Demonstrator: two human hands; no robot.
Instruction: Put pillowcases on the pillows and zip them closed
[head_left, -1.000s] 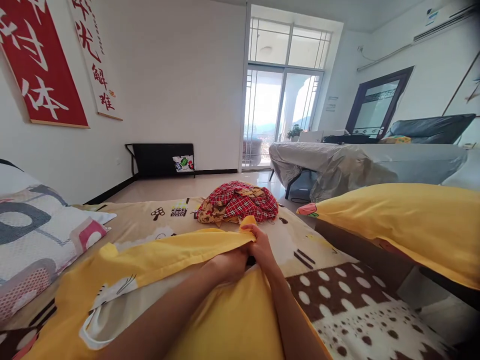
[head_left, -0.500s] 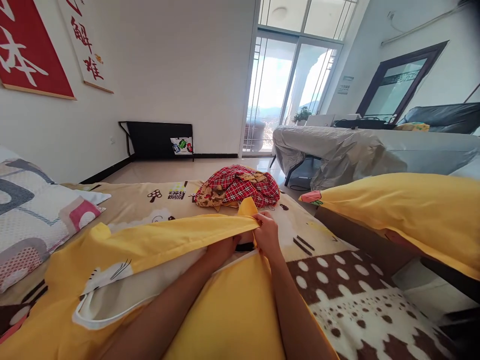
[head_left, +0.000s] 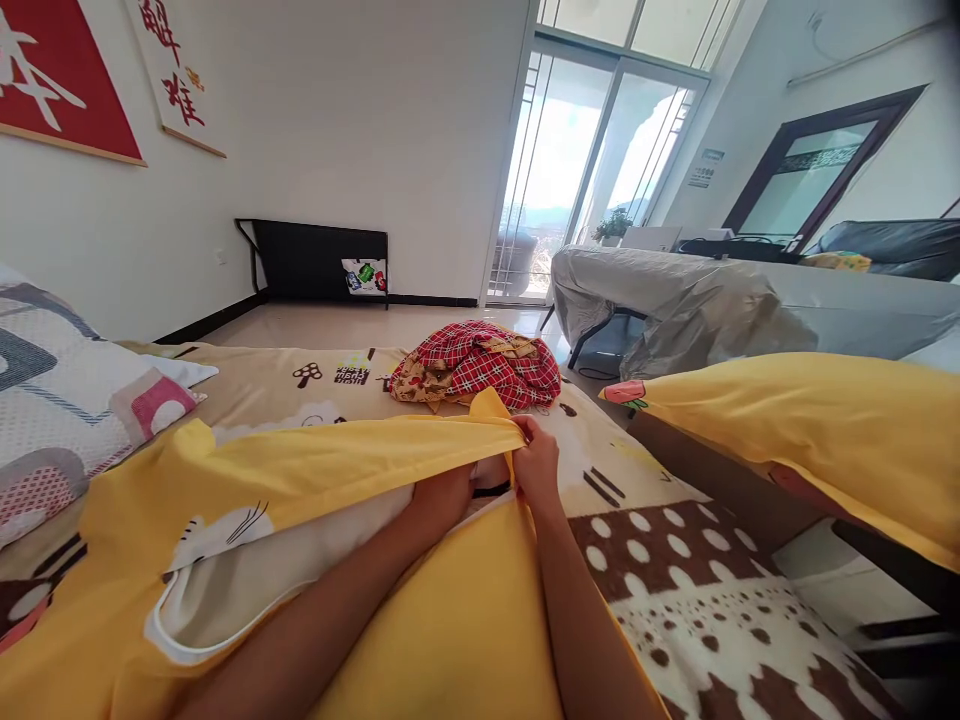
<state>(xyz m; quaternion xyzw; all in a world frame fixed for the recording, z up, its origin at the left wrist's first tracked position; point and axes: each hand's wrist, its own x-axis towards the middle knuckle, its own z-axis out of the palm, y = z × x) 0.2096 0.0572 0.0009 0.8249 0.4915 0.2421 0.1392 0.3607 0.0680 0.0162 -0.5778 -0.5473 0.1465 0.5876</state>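
Note:
A yellow pillowcase [head_left: 315,465] with a printed whiskered face lies spread before me, its long opening gaping and edged in white. Pale cloth [head_left: 240,600] shows inside that opening. My right hand [head_left: 537,462] pinches the pillowcase's edge at the far right end of the opening. My left hand [head_left: 446,495] reaches into the opening beneath the raised yellow flap; its fingers are hidden there. A small dark patch shows between the two hands.
A patterned blanket [head_left: 675,590] covers the bed. Beyond my hands sits a bundled red plaid cloth [head_left: 480,365]. A yellow pillow [head_left: 810,430] is on the right and a patterned white pillow [head_left: 82,410] on the left. Farther back stands a plastic-draped table [head_left: 675,290].
The view has tilted slightly. My right hand keeps its pinch on the pillowcase edge, and my left hand stays inside the opening with little visible movement.

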